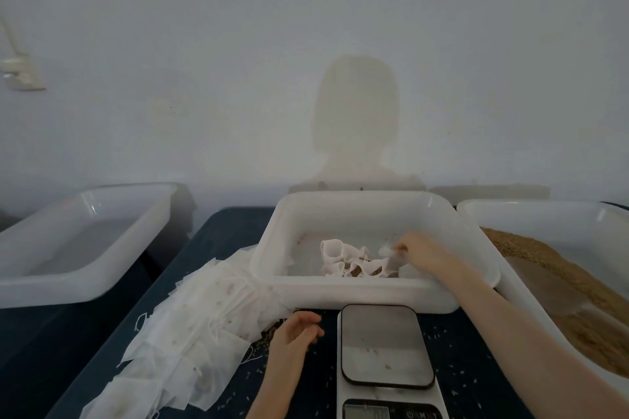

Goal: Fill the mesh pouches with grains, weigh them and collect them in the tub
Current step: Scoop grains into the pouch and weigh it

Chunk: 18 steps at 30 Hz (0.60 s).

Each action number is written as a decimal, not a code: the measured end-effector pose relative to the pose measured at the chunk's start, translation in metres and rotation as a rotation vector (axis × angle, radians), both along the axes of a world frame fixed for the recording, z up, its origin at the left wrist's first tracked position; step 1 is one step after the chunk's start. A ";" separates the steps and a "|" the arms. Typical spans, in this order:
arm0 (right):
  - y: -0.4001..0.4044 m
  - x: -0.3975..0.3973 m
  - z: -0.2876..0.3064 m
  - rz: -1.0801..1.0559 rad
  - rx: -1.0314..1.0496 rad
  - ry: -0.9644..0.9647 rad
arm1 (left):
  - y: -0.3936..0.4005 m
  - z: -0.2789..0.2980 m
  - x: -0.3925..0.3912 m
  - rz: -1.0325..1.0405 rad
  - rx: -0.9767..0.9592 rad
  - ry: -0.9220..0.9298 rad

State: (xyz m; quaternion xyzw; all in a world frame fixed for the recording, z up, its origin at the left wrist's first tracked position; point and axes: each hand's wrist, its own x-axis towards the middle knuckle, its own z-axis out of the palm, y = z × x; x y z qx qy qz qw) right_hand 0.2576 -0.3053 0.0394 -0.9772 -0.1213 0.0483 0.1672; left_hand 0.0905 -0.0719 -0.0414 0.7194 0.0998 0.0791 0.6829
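The white middle tub (357, 292) holds several filled mesh pouches (354, 262) in a cluster. My right hand (420, 247) reaches into this tub and pinches the top of a pouch (388, 252) at the cluster's right end. My left hand (297, 332) rests on the dark table left of the scale, fingers loosely curled, holding nothing. A pile of empty white mesh pouches (190, 333) spreads over the table to its left. The digital scale (384, 347) sits in front of the middle tub with a bare platform. Brown grains (578, 286) fill the right tub (531, 211).
A third white tub (85, 245) stands at the left, slightly off the table's edge. Loose grains are scattered over the dark table (231, 235) around the scale. A pale wall rises directly behind the tubs.
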 end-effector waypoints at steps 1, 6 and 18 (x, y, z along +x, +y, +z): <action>0.002 0.000 -0.005 0.029 -0.088 0.083 | 0.000 0.000 0.000 -0.003 0.009 -0.003; 0.001 0.006 -0.007 0.059 -0.195 0.122 | 0.000 -0.002 0.000 -0.002 0.045 -0.001; 0.042 -0.077 0.012 0.344 0.038 -0.624 | 0.004 0.010 -0.015 0.323 0.662 -0.154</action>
